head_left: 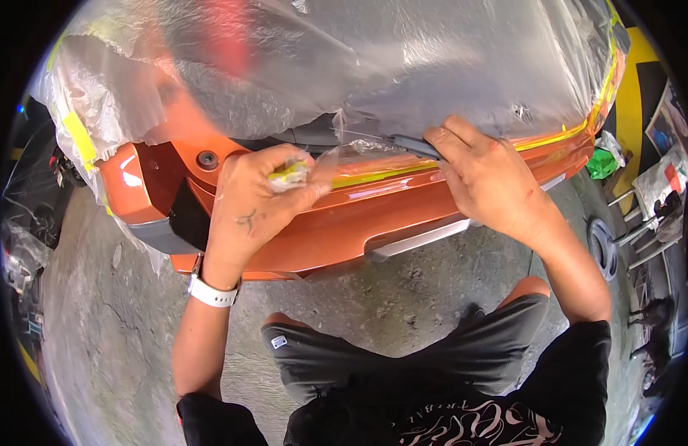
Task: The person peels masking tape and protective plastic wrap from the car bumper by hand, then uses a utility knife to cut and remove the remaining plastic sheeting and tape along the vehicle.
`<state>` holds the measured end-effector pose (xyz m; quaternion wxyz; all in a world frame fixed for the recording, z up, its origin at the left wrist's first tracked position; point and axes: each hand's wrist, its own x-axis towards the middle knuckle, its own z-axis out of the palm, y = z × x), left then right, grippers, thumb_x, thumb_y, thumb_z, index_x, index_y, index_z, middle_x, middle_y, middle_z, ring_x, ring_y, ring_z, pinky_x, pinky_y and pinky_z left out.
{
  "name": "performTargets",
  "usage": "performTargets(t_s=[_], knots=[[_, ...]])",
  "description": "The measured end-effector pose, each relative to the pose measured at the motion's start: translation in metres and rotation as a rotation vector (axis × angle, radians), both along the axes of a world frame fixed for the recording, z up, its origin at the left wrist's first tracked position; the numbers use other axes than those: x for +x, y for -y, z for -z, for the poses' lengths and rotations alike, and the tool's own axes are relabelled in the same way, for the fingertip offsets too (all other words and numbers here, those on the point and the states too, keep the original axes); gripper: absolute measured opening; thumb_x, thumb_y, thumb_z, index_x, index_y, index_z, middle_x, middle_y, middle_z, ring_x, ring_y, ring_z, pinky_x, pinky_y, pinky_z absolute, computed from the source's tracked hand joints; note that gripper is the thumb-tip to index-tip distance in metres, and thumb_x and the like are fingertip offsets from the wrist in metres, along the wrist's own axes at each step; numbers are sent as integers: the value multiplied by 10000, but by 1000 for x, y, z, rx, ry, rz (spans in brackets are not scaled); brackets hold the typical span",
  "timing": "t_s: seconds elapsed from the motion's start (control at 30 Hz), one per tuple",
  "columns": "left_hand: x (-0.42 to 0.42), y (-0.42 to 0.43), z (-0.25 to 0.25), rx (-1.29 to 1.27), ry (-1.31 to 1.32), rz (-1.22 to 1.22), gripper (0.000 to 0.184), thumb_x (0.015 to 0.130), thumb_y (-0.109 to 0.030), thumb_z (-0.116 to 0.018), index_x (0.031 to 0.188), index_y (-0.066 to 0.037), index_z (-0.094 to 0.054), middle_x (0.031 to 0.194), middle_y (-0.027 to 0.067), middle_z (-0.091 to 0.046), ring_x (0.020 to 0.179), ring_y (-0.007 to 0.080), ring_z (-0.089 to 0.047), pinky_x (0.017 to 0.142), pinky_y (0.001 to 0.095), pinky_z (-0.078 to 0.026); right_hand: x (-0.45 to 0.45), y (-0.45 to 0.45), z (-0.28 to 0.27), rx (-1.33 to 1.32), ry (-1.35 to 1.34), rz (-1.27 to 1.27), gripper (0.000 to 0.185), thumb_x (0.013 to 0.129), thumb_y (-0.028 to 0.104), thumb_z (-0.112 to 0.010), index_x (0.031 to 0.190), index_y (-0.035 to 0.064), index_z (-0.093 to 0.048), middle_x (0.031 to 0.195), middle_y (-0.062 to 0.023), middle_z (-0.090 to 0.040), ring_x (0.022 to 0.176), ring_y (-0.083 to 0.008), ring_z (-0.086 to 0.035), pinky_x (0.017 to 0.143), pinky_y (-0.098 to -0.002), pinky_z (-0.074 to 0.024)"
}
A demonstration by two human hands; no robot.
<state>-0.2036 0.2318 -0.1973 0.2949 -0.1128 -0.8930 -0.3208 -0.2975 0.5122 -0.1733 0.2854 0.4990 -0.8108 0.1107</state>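
My left hand (258, 197) is closed around a crumpled wad of yellow tape and clear film (290, 173). A flap of the film rises from its fingertips toward the blade. In my right hand (478, 171) is a dark grey utility knife (414, 146), its thin blade pointing left along the edge of the plastic sheeting (433, 67). Both hands are over an orange car bumper (322, 241). A strip of yellow masking tape (403, 177) runs along the top of the bumper, between the hands and on to the right.
Grey concrete floor (121, 334) lies below the bumper. At right are a green and clear plastic bag (602, 162), a grey ring-shaped part (602, 249) and a metal-legged stand (641, 238). More plastic-wrapped items (24, 253) are at far left.
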Motion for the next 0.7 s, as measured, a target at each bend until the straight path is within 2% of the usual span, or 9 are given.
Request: performTargets(t_s=[0.13, 0.23, 0.37, 0.43, 0.47, 0.53, 0.57, 0.63, 0.7], knots=[[-19, 6, -1, -173, -131, 2, 160, 835, -41, -683, 978, 29, -679, 817, 70, -666, 747, 82, -615, 613, 256, -465, -5, -17, 5, 36, 132, 74, 362, 796, -64, -597, 1152, -2, -583, 1087, -166, -591, 862, -423, -636, 717, -481, -537], [-28, 5, 1, -8, -44, 21, 231, 841, -4, -623, 1071, 9, -632, 913, 100, -671, 759, 99, -643, 642, 275, -489, -14, -29, 6, -20, 54, 66, 322, 782, -35, -604, 1101, -9, -565, 1016, -172, -596, 801, -396, -659, 694, -482, -551], [-30, -12, -13, 4, 236, -49, 366, 845, -72, -678, 1196, -41, -580, 1002, 129, -665, 831, 117, -667, 667, 315, -515, -12, -39, 1, -114, 317, 52, 245, 863, 64, -604, 1094, -3, -553, 1023, -200, -584, 858, -417, -616, 762, -469, -494], [-38, -20, -19, 91, 227, 57, 537, 750, -190, -813, 1190, -51, -540, 975, 195, -666, 801, 378, -633, 777, 410, -509, -11, -40, -1, -142, 415, 79, 209, 920, 125, -616, 1075, 2, -552, 1025, -207, -576, 863, -405, -596, 783, -441, -472], [-39, -24, -27, 88, 226, 67, 537, 750, -190, -813, 1190, -51, -540, 975, 195, -666, 801, 378, -633, 777, 410, -509, -14, -41, -2, -125, 468, 91, 257, 954, 215, -604, 1084, 0, -548, 997, -227, -591, 890, -430, -597, 785, -460, -469], [-37, -23, -45, -269, 319, 66, 606, 713, -230, -841, 1216, -61, -547, 1025, 199, -678, 876, 378, -637, 840, 421, -514, -18, -43, -3, -112, 524, 106, 326, 988, 305, -591, 1092, -1, -545, 969, -247, -605, 918, -456, -597, 788, -479, -465], [-39, -17, -45, -272, 322, 69, 606, 713, -230, -841, 1216, -61, -547, 1025, 199, -678, 876, 378, -637, 840, 421, -514, -19, -44, -4, -113, 573, 101, 349, 1007, 348, -573, 1082, 7, -552, 950, -216, -624, 925, -412, -608, 808, -451, -467], [-43, -3, -45, -682, -6, 64, 734, 610, -329, -871, 1227, -74, -566, 1115, 164, -676, 860, 335, -648, 812, 423, -507, -21, -45, -4, -115, 624, 90, 378, 1025, 390, -555, 1071, 15, -560, 930, -185, -642, 933, -369, -618, 828, -423, -468], [-45, 3, -54, -767, 18, 67, 705, 600, -326, -865, 1190, -67, -580, 1066, 166, -677, 884, 357, -629, 821, 445, -498, -21, -46, -3, -89, 558, 113, 351, 1031, 365, -550, 1059, 15, -563, 927, -158, -666, 953, -346, -633, 824, -413, -478]])
